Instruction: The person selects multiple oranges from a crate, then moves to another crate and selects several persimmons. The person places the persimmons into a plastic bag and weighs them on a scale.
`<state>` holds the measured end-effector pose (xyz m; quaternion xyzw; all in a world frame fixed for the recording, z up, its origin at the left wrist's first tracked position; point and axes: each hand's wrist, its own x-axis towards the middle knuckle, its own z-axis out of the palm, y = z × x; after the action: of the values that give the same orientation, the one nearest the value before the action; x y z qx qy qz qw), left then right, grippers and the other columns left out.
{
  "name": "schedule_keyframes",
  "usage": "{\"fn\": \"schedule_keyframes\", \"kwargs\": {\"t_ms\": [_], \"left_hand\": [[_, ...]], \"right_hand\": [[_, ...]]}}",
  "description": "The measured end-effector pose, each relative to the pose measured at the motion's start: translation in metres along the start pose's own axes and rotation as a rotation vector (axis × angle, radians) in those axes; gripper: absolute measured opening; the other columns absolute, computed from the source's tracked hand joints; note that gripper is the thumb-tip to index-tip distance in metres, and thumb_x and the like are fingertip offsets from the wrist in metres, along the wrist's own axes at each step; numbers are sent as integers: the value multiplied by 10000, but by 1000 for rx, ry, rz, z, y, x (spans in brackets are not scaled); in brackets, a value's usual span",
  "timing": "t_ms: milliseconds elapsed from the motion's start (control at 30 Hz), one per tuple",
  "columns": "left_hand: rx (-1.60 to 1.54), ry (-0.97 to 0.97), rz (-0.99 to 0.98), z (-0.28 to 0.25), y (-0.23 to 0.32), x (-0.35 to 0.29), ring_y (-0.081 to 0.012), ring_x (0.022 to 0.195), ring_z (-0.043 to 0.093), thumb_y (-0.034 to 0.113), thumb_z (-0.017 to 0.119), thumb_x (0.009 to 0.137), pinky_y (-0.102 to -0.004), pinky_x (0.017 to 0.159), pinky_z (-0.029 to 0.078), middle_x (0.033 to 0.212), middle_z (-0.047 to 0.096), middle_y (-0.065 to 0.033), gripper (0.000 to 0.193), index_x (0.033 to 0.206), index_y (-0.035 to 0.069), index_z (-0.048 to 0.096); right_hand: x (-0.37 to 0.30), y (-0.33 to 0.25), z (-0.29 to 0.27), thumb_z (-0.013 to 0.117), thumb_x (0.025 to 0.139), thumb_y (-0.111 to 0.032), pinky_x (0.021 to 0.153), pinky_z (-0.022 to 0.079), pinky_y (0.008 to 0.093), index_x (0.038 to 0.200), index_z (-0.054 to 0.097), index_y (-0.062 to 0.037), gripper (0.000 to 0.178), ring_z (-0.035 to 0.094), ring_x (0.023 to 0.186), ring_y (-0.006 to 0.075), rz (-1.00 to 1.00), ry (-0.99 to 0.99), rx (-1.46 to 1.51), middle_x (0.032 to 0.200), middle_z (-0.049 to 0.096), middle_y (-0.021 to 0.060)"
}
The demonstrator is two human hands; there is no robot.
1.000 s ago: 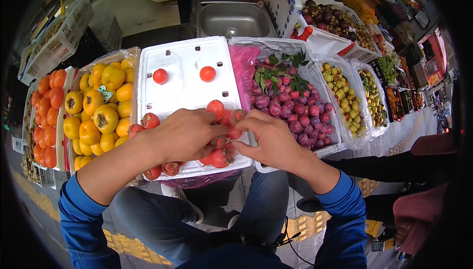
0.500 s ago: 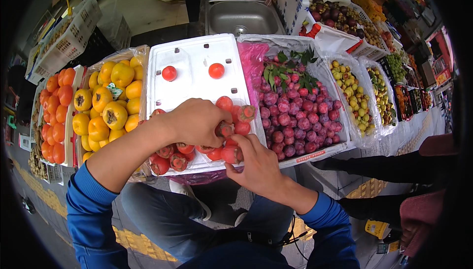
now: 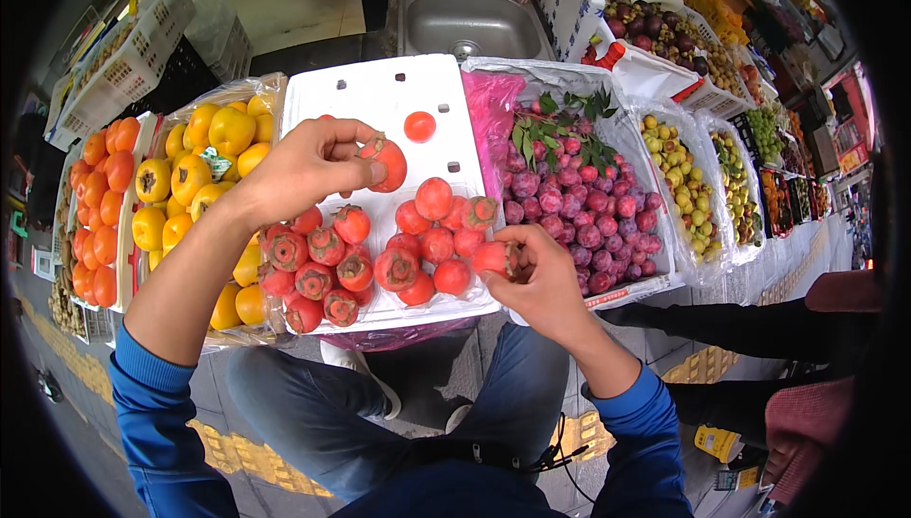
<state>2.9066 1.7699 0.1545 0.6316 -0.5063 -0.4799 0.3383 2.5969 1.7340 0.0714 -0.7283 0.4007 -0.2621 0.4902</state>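
My left hand (image 3: 327, 159) is raised over the white foam tray (image 3: 375, 91), its fingers closed on a red persimmon (image 3: 387, 167) with a brown calyx. At the tray's near right corner my right hand (image 3: 546, 276) pinches another red persimmon (image 3: 492, 258) between thumb and fingers. Two groups of red persimmons lie on the near half of the tray: one on the left (image 3: 314, 281), one on the right (image 3: 436, 245). A single persimmon (image 3: 419, 126) sits by itself on the far part, and another beyond my left hand is mostly hidden.
Left of the tray are yellow persimmons (image 3: 233, 131) and a box of orange ones (image 3: 109, 205). Purple plums (image 3: 569, 219) with leaves and greenish jujubes (image 3: 679, 176) stand at the right. A metal sink (image 3: 474, 20) lies behind. Another person's legs (image 3: 750, 328) are at the right.
My hands have moved apart from the right-hand group. The left has gone up and left with a persimmon, the right a little to the right with another.
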Motion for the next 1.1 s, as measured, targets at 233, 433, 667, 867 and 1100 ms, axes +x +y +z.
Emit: {"fn": "schedule_keyframes", "kwargs": {"t_ms": [233,433,667,867,1100], "left_hand": [[114,28,-15,4,-18,-3,-60,708,537,233,745,854,-256,658,455,756,602,6,472,1215,-56,651],[128,76,-13,8,-17,-7,-86,725,570,254,742,850,-272,676,478,772,627,-23,469,1203,-46,667],[397,89,96,16,-13,-13,-216,812,701,285,739,824,-340,780,548,850,723,-132,424,1140,4,710],[721,20,233,29,-16,-7,-337,792,727,271,763,790,-398,781,578,881,737,-194,423,1119,12,700],[861,-17,226,36,-21,-4,-360,834,709,277,760,755,-446,784,563,875,727,-193,460,1127,14,700]], "right_hand": [[-6,-36,15,876,739,-157,734,593,357,1230,647,-45,553,691,809,248,-545,78,-436,1085,607,104],[16,-38,70,776,834,-205,616,563,401,1325,579,-78,544,693,808,286,-477,-288,-699,1146,575,99],[2,-44,21,771,830,18,678,546,261,1351,553,-21,566,683,832,108,-134,-103,-108,931,688,42],[-19,-38,-23,811,815,23,617,462,187,1345,565,7,584,580,709,24,20,176,349,927,704,35],[-34,-28,-18,864,771,-72,569,453,210,1289,614,-8,578,552,648,43,-42,100,-22,989,687,59]]}}
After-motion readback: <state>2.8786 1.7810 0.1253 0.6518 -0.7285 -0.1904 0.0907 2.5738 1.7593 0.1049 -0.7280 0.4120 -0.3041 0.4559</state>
